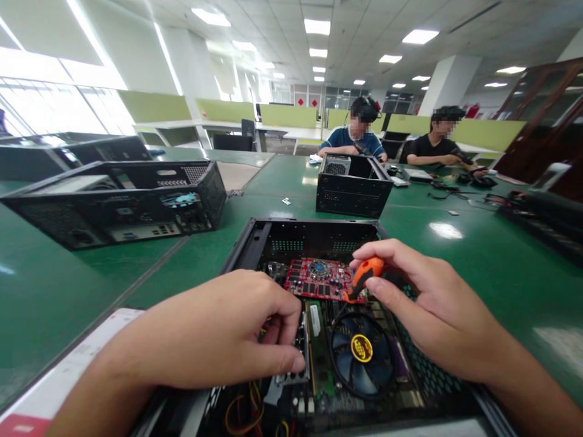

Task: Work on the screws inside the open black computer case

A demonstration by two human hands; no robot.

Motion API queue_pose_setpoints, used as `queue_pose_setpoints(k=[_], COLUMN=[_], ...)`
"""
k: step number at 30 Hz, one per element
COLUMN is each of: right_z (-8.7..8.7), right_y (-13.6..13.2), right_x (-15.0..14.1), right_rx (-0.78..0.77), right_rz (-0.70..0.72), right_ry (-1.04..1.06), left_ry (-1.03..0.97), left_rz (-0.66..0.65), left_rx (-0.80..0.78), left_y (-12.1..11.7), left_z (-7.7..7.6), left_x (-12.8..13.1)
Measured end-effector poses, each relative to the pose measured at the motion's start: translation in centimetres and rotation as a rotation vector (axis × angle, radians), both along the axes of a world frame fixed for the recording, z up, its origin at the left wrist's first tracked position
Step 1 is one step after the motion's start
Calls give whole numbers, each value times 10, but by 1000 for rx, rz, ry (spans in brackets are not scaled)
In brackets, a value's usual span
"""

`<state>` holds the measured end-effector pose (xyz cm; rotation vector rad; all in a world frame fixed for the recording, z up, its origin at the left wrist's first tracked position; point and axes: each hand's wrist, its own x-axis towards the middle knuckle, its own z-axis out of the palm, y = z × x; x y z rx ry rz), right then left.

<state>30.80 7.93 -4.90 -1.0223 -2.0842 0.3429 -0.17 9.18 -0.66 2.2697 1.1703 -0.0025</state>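
Note:
My right hand holds a screwdriver with an orange and black handle between thumb and fingers. It tilts down over the right end of a red graphics card. My left hand is curled, thumb and fingers closed on a silver metal bracket inside the open computer case; part of the bracket is hidden by the hand. Right of the bracket stands a green memory module. Beside that is a black cooling fan with a yellow label. The screwdriver's tip is hard to make out.
Another open computer case lies on the green table at left, and a smaller one stands ahead. Loose coloured wires run in the near case. Two people sit across the table, near cables and parts at right.

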Motion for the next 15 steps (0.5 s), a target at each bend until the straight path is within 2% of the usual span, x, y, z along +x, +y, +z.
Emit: queue_pose_setpoints(k=[9,15], right_z=[5,6], right_y=[-1,0], right_x=[-3,-1], right_rx=[35,48], right_rz=[-79,-51], right_ry=[-19,-52], left_ry=[-10,10], left_rz=[-12,0], left_rx=[-2,-15], left_y=[0,1], left_z=[-1,0], left_x=[-1,2])
